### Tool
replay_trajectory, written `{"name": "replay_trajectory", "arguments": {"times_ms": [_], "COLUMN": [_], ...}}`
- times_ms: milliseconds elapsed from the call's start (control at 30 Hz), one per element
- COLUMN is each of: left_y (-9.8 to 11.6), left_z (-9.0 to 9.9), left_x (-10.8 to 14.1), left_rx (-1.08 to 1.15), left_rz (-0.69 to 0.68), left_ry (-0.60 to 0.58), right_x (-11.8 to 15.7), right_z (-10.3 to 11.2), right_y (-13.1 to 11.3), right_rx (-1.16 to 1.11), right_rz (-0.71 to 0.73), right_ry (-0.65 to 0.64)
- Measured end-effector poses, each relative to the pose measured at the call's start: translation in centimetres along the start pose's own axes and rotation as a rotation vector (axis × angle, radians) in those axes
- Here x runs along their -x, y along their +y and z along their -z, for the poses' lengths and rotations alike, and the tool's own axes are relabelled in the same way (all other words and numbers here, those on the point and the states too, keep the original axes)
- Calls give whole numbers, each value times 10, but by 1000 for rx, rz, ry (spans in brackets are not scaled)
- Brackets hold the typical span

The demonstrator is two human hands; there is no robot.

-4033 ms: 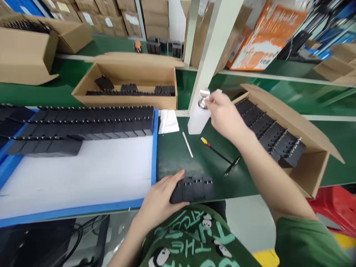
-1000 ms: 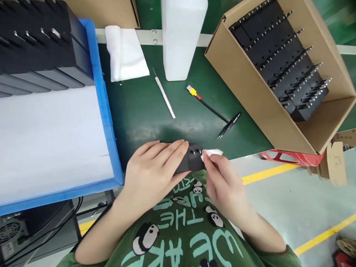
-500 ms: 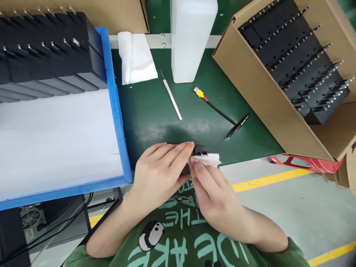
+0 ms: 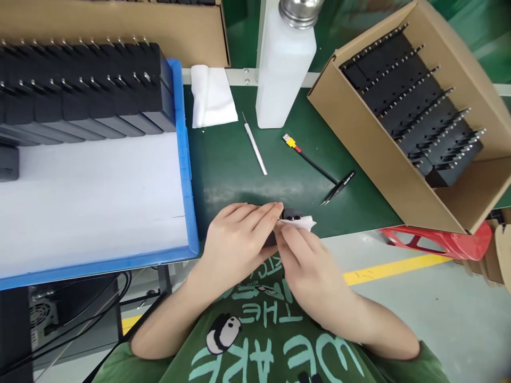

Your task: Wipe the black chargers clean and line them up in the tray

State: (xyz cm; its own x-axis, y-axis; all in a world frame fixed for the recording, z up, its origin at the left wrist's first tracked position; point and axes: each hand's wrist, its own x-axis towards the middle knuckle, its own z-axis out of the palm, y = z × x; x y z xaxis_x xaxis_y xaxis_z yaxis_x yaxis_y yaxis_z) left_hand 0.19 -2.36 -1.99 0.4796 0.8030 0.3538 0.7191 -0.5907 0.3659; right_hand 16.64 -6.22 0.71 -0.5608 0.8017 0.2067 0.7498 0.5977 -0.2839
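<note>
At the front edge of the green table, my left hand (image 4: 242, 234) is closed over a black plug adapter (image 4: 292, 214), covering most of it. Only its far right end with dark round details and a strip below the fingers show. My right hand (image 4: 309, 260) pinches a small white cloth (image 4: 305, 222) against the adapter, close to the left fingertips. The cloth's loose end sticks out to the right. Both hands' fingertips nearly meet; the exact contact under them is hidden.
A blue-rimmed tray (image 4: 184, 159) with rows of black pronged adapters stands left. Right is a cardboard box (image 4: 359, 143) of similar adapters. Between them lie a folded white cloth (image 4: 213, 98), a craft knife (image 4: 255, 149), a USB cable (image 4: 315, 166), tweezers (image 4: 339, 187) and a white bottle (image 4: 282, 74).
My view has tilted up and turned slightly left, bringing the bottle's metal cap into sight. Both hands keep nearly the same grip, with the cloth's loose end shifted a little.
</note>
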Motion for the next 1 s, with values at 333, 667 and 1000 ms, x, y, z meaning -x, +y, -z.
{"name": "replay_trajectory", "arguments": {"times_ms": [333,667,1000], "left_y": [12,24,2], "left_z": [29,5,7], "left_x": [15,16,19], "left_rx": [-8,18,60], "left_rz": [-111,-317,-333], "left_ry": [172,-82,-78], "right_x": [17,7,-62], "right_z": [48,8,21], "right_y": [64,92,99], "right_rx": [-373,-524,-684], "right_rz": [-384,-362,67], "right_ry": [442,318,-65]}}
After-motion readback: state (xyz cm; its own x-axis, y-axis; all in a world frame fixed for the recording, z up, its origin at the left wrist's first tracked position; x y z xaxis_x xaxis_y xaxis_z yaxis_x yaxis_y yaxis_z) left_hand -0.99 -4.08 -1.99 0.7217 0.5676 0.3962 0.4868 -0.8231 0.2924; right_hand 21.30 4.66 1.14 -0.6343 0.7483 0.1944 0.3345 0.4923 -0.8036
